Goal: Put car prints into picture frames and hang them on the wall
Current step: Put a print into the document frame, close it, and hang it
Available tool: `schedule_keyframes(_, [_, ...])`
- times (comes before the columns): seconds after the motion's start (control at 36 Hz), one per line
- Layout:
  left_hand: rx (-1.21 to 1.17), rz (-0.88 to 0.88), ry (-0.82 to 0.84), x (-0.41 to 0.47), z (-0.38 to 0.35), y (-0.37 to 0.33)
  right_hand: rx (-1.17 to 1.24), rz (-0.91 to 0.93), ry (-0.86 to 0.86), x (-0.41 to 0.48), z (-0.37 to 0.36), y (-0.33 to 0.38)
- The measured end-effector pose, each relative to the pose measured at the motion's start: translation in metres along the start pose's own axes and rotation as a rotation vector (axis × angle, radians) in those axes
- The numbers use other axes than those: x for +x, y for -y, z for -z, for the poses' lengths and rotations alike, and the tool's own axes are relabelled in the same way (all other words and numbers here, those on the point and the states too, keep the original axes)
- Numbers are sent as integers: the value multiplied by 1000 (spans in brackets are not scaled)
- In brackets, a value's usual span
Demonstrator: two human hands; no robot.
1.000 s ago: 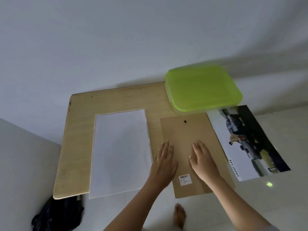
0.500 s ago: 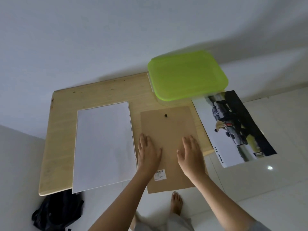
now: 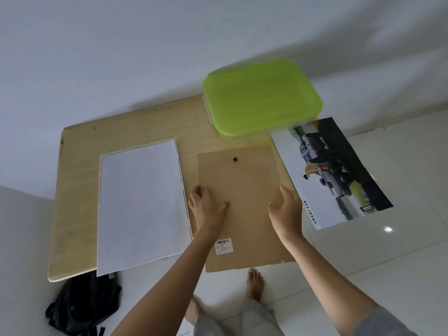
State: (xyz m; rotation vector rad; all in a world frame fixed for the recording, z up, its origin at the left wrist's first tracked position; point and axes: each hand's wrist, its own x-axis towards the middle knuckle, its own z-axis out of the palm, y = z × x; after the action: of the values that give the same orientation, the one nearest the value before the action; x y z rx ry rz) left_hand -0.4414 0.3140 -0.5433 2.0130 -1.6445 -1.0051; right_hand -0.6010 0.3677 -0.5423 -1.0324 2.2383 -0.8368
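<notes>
A brown frame backing board point(image 3: 244, 185) with a small black hanger point(image 3: 234, 159) and a barcode label lies on the wooden table point(image 3: 80, 154), its near end past the table's edge. My left hand point(image 3: 208, 209) is at the board's left edge, fingers curled over it and thumb on top. At the right edge my right hand point(image 3: 286, 212) has its fingers over the side and its thumb on the board. A car print point(image 3: 332, 170) marked SMART CAR lies to the right, partly off the table. A white sheet point(image 3: 140, 202) lies left of the board.
A box with a lime-green lid point(image 3: 261, 95) stands at the table's far right against the white wall. A black bag point(image 3: 82, 304) sits on the tiled floor under the table's near left corner. My bare feet point(image 3: 254, 284) are below the board.
Both hands lay flat near the board's middle before. They have spread apart to its left and right edges, and the left fingers have curled.
</notes>
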Motion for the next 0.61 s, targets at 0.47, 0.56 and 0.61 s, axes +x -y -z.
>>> schedule_keyframes(0.47, [-395, 52, 13, -6, 20, -9, 281, -134, -169, -13, 29, 13])
schedule_keyframes(0.56, [-456, 11, -35, -5, 40, -3, 318, -124, -166, -20, 23, 24])
schedule_keyframes(0.61, [-493, -15, -64, -3, 57, 4, 344, -109, -157, -25, 14, 35])
